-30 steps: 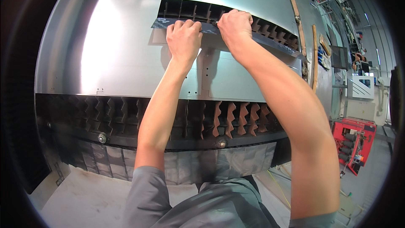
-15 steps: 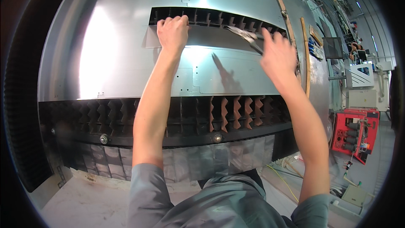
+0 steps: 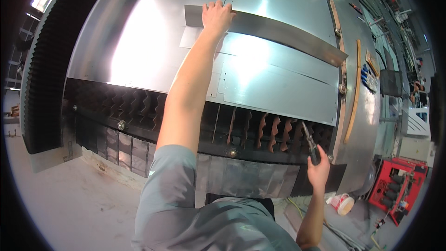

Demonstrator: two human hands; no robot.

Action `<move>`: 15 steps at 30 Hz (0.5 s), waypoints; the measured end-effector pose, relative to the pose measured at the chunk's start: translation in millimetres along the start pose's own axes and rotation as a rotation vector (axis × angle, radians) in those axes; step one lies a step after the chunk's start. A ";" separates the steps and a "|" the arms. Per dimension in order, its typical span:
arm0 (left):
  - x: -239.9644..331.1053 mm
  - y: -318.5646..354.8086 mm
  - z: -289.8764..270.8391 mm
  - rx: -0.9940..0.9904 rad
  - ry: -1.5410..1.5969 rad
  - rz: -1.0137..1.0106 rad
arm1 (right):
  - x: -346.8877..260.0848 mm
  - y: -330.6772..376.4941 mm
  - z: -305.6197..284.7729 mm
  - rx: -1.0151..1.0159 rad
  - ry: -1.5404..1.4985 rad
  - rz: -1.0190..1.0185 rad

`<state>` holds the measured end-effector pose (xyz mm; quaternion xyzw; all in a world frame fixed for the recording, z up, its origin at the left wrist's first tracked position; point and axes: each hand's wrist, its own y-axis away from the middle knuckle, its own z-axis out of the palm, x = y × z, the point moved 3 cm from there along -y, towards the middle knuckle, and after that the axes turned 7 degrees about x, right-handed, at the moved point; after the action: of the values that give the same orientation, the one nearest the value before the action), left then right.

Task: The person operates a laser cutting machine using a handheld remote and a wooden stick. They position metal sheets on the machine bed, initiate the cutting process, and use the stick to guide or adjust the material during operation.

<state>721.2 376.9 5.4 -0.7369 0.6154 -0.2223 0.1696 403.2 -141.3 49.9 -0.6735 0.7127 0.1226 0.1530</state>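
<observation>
The fingers (image 3: 218, 4) of the left hand (image 3: 217, 17) are bent over the upper edge of a long metal strip (image 3: 288, 32), apparently pinching it near its left end. The right hand (image 3: 318, 171) is wrapped around the dark handles of a pliers-like tool (image 3: 310, 142), whose metal nose points up and away over the toothed slats (image 3: 275, 132), well apart from the strip.

The strip slants across the large metal sheet (image 3: 278, 81), its broad face tilted toward the person and its right end beside the bar with rollers (image 3: 342, 65). It looks thin and fairly light for its length, stiff across its width but likely to flex or twist lengthwise when held at one end only. Its smooth face would probably slip under a flat palm, and the cut edges may be sharp (both hands are bare). A pinch over the edge suits one hand; two grips spread toward the ends should keep it steadier. Breaking seems unlikely, though bending or scratching is possible.

Farther right lie a wooden strip (image 3: 354, 93) and blue-and-white gloves (image 3: 368, 78), with a red machine (image 3: 399, 188) beyond.
</observation>
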 end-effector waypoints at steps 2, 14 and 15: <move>-0.2 -12.5 9.7 -0.083 0.001 -0.045 | 0.7 7.3 6.2 -0.019 -0.040 0.058; -6.1 -38.0 66.7 -0.401 0.084 -0.110 | -65.7 -19.1 43.0 -0.036 -0.211 0.064; -6.3 -38.0 70.8 -0.408 0.110 -0.118 | -68.3 -19.2 45.3 -0.041 -0.211 0.063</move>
<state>789.8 388.4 -35.2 -0.7774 0.6118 -0.1426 -0.0305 427.9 -62.2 34.9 -0.6370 0.7108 0.2123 0.2096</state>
